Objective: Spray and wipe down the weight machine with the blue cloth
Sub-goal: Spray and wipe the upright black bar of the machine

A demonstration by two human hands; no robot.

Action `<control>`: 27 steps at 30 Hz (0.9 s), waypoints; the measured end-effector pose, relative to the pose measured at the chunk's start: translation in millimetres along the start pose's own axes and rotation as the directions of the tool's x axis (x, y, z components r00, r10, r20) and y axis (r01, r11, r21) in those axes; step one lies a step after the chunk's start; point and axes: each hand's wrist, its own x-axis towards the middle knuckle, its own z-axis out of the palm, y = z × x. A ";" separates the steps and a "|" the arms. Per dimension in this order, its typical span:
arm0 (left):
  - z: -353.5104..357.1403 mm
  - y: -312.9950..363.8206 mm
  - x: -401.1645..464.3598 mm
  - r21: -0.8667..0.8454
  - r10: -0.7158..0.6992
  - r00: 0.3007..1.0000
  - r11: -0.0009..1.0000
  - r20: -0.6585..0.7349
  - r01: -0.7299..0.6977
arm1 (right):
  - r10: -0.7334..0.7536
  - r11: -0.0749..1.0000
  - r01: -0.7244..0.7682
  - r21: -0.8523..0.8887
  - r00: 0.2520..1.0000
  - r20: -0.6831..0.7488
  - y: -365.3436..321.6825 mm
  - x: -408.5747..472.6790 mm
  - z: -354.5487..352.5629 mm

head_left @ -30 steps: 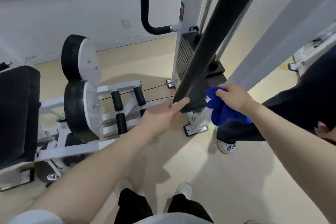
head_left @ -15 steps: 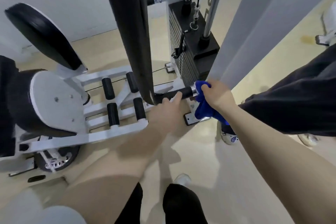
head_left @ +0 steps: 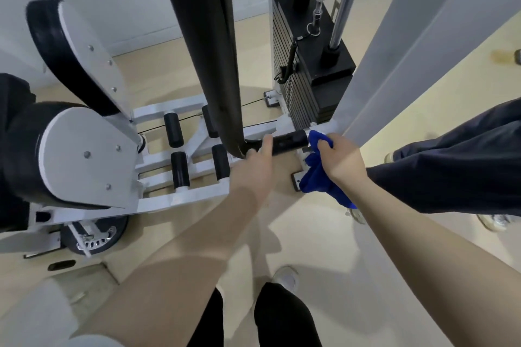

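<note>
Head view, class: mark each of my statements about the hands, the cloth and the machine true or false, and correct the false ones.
1. The right hand grips the blue cloth. True.
2. The cloth lies flat on the floor. False: it hangs from the right hand, at the end of the black handle.
3. The left hand touches the handle. True.
4. The left hand holds a spray bottle. False: no bottle is in view.
5. The weight stack stands beyond the handle. True.
</note>
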 end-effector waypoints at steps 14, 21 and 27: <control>-37.8 -89.0 -54.3 -0.557 -0.008 0.947 0.811 -0.320 -0.181 | -0.369 0.902 0.336 -0.273 0.926 -0.081 -58.4 -7.0 100.0; -74.1 -74.2 -40.0 -0.792 -0.007 0.970 0.578 -0.242 -0.194 | -0.659 0.517 0.531 -0.672 0.747 0.084 -7.7 13.1 50.6; -74.5 -79.3 -30.3 -0.845 -0.021 0.975 0.504 -0.221 -0.181 | -0.253 0.894 0.099 -0.437 0.916 -0.310 -10.4 11.8 34.5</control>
